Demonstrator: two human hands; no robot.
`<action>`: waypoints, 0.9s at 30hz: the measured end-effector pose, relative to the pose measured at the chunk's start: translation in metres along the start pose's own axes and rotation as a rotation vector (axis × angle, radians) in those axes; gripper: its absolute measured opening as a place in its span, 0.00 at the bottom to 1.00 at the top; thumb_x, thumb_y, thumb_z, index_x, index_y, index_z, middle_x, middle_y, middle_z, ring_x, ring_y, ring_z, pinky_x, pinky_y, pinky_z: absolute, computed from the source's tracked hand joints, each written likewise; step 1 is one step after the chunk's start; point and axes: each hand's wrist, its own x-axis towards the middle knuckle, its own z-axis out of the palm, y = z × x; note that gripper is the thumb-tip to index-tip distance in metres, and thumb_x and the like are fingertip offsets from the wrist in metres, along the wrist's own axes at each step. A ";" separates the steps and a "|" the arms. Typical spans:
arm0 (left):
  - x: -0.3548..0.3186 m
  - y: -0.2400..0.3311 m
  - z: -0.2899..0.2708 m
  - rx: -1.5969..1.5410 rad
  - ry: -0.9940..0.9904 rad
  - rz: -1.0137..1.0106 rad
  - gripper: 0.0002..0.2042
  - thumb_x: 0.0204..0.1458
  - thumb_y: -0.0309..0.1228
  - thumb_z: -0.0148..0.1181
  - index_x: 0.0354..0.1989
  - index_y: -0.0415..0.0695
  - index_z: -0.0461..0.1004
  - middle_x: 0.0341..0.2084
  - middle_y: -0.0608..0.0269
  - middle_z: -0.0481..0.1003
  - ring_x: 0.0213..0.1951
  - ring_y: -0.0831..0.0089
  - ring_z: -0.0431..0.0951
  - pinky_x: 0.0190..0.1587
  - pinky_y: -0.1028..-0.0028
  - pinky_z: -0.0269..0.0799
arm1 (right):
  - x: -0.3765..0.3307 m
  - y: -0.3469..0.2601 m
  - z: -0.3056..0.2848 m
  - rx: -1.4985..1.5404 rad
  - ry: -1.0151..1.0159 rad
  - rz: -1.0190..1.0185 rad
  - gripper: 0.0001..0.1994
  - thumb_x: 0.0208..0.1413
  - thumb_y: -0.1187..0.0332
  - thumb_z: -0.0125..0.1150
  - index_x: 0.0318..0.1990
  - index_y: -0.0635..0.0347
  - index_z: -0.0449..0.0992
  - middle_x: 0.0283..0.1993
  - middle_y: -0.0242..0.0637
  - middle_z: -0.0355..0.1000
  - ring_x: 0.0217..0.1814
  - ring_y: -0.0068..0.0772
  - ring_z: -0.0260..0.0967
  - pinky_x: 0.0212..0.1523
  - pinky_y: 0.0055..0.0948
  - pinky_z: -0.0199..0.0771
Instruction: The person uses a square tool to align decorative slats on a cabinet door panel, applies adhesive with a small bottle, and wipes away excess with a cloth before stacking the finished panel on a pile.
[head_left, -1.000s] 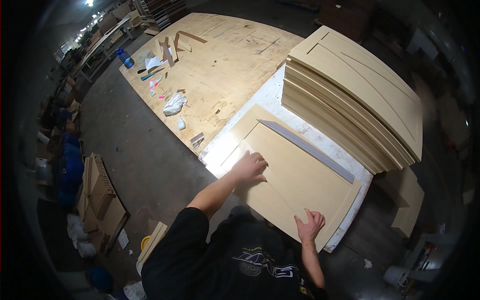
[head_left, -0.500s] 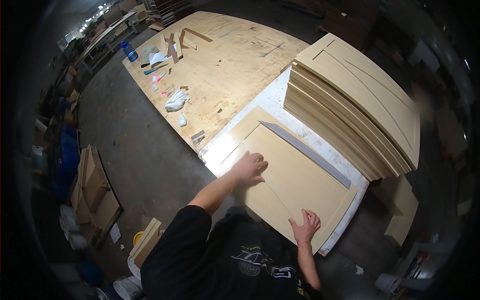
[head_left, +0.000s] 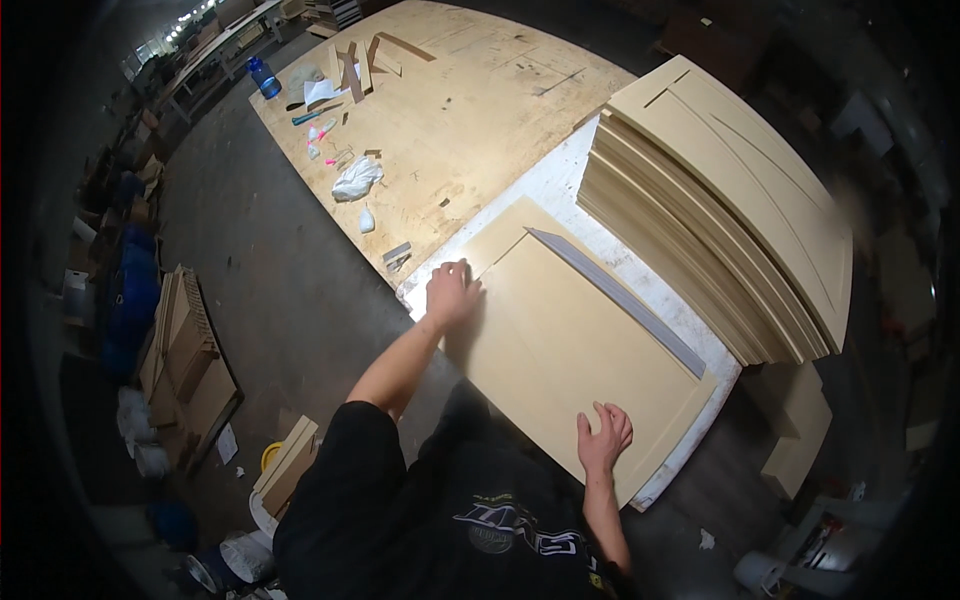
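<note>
A light beige framed door panel [head_left: 560,340] lies on the white-topped part of the bench in front of me. Along its far long side runs a grey strip [head_left: 620,300]. My left hand [head_left: 453,297] rests at the panel's left end, near the corner, with its fingers bent and apart. Over the near right part of the panel is my right hand [head_left: 604,438], thumb and fingers spread and nothing visible in them. Whether the right fingertips touch the surface is hard to see.
A tall stack of similar panels [head_left: 700,220] stands right of the panel. On the wooden bench top [head_left: 480,110] lie a crumpled white bag [head_left: 357,179], thin wood strips [head_left: 365,70] and a blue bottle [head_left: 264,78]. Boards [head_left: 185,350] lean on the floor at left.
My left hand has moved left and away from me to the panel's left end. My right hand stays near its place, its fingers now more raised. The thin line between the hands no longer shows.
</note>
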 end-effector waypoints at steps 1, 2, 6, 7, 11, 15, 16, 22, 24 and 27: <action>0.012 0.003 -0.011 -0.013 -0.098 -0.143 0.31 0.59 0.48 0.63 0.66 0.42 0.72 0.61 0.45 0.73 0.64 0.47 0.71 0.65 0.50 0.69 | 0.006 -0.005 0.002 0.004 -0.015 -0.002 0.21 0.53 0.56 0.75 0.54 0.49 0.83 0.61 0.35 0.71 0.69 0.45 0.61 0.71 0.52 0.54; 0.029 -0.006 -0.014 -0.003 -0.130 -0.137 0.30 0.54 0.51 0.68 0.59 0.41 0.76 0.55 0.47 0.77 0.57 0.49 0.76 0.59 0.48 0.73 | 0.013 -0.011 0.004 0.008 -0.029 -0.009 0.20 0.54 0.56 0.75 0.53 0.49 0.83 0.61 0.35 0.71 0.69 0.45 0.61 0.71 0.52 0.54; 0.064 -0.018 -0.016 -0.022 -0.326 -0.198 0.34 0.44 0.55 0.75 0.54 0.43 0.77 0.51 0.50 0.79 0.54 0.51 0.79 0.58 0.51 0.74 | 0.035 -0.035 0.017 0.022 -0.092 0.028 0.18 0.56 0.57 0.74 0.54 0.47 0.83 0.61 0.34 0.71 0.71 0.44 0.60 0.72 0.51 0.53; 0.074 -0.019 -0.015 -0.031 -0.339 -0.193 0.34 0.44 0.55 0.75 0.54 0.43 0.77 0.51 0.50 0.79 0.54 0.51 0.79 0.58 0.51 0.74 | 0.041 -0.044 0.024 0.018 -0.092 0.060 0.18 0.56 0.58 0.74 0.53 0.47 0.84 0.61 0.35 0.71 0.71 0.45 0.59 0.72 0.51 0.54; 0.078 -0.003 -0.032 0.006 -0.525 -0.197 0.35 0.47 0.52 0.75 0.59 0.43 0.73 0.53 0.49 0.78 0.57 0.52 0.79 0.57 0.52 0.76 | 0.054 -0.060 0.052 -0.030 -0.001 0.108 0.17 0.55 0.58 0.74 0.51 0.48 0.83 0.62 0.37 0.70 0.70 0.50 0.60 0.70 0.55 0.57; 0.083 0.011 -0.036 0.095 -0.546 -0.182 0.34 0.50 0.51 0.74 0.60 0.42 0.71 0.56 0.47 0.74 0.59 0.49 0.76 0.57 0.50 0.76 | 0.072 -0.069 0.072 -0.051 0.034 0.064 0.16 0.56 0.59 0.73 0.50 0.50 0.80 0.60 0.41 0.70 0.68 0.53 0.62 0.68 0.56 0.59; 0.085 0.011 -0.035 0.091 -0.543 -0.181 0.34 0.52 0.50 0.73 0.60 0.41 0.70 0.57 0.47 0.73 0.60 0.48 0.75 0.57 0.49 0.76 | 0.077 -0.068 0.075 -0.055 0.068 0.004 0.16 0.56 0.60 0.73 0.50 0.51 0.79 0.59 0.43 0.70 0.67 0.54 0.63 0.67 0.57 0.60; 0.084 0.014 -0.038 0.054 -0.480 -0.192 0.33 0.55 0.46 0.71 0.61 0.38 0.66 0.59 0.42 0.69 0.60 0.42 0.73 0.57 0.46 0.76 | 0.087 -0.088 0.085 -0.151 0.179 -0.111 0.14 0.59 0.60 0.68 0.48 0.54 0.76 0.56 0.45 0.71 0.62 0.57 0.66 0.62 0.58 0.63; 0.084 0.009 -0.038 0.039 -0.464 -0.186 0.33 0.55 0.45 0.71 0.61 0.37 0.66 0.59 0.41 0.70 0.60 0.42 0.73 0.58 0.46 0.76 | 0.089 -0.087 0.096 -0.120 0.311 -0.144 0.09 0.60 0.63 0.66 0.43 0.56 0.77 0.54 0.43 0.73 0.62 0.54 0.67 0.64 0.55 0.62; 0.084 -0.005 -0.045 -0.027 -0.520 -0.163 0.34 0.55 0.46 0.71 0.63 0.37 0.67 0.60 0.40 0.70 0.62 0.42 0.72 0.61 0.49 0.73 | 0.084 -0.092 0.090 -0.070 0.287 -0.141 0.09 0.62 0.64 0.64 0.43 0.57 0.79 0.54 0.45 0.74 0.62 0.54 0.68 0.65 0.55 0.63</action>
